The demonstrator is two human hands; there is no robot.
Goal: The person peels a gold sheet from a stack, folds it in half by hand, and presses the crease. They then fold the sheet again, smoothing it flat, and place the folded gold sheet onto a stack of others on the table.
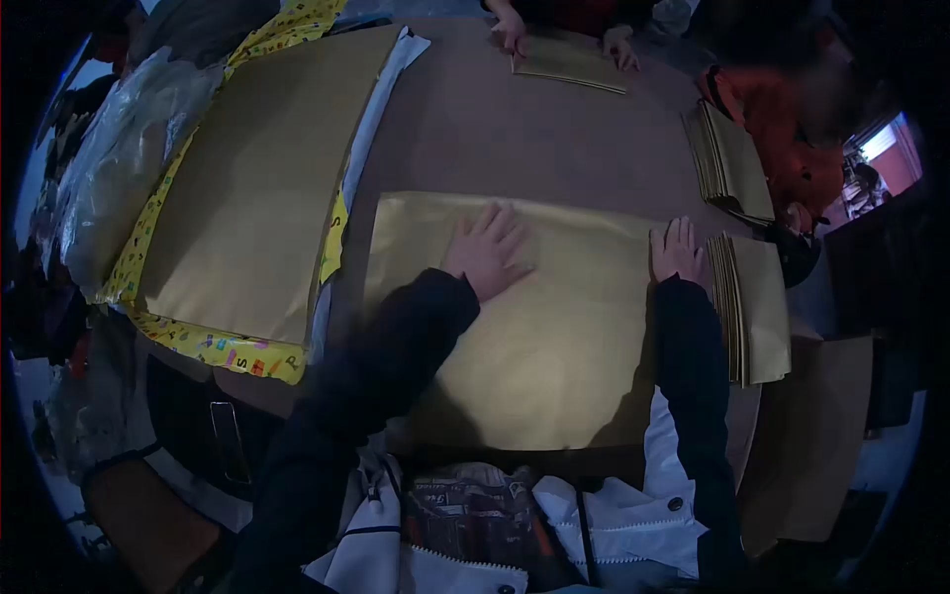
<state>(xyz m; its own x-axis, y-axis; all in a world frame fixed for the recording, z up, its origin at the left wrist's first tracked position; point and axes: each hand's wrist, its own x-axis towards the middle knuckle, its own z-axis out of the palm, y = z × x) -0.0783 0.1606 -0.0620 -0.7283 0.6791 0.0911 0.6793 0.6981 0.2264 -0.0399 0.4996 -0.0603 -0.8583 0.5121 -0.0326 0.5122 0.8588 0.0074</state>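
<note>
gold paper sheet (554, 337) lies flat on the brown table (515, 129), at the near middle, just in front of the person. left hand (487, 252) rests palm down on the sheet's far left part, fingers spread apart and flat, clamped on nothing. right hand (676, 249) presses flat near the sheet's far right edge, fingers close together and straight. just right of that hand sits a stack of folded gold sheets (757, 307), with a second stack (732, 163) farther off. to the left lies a large pile of gold paper (262, 178) over yellow patterned paper (213, 346). at the far edge another person's hands (510, 30) touch a folded gold piece (569, 64).
</note>
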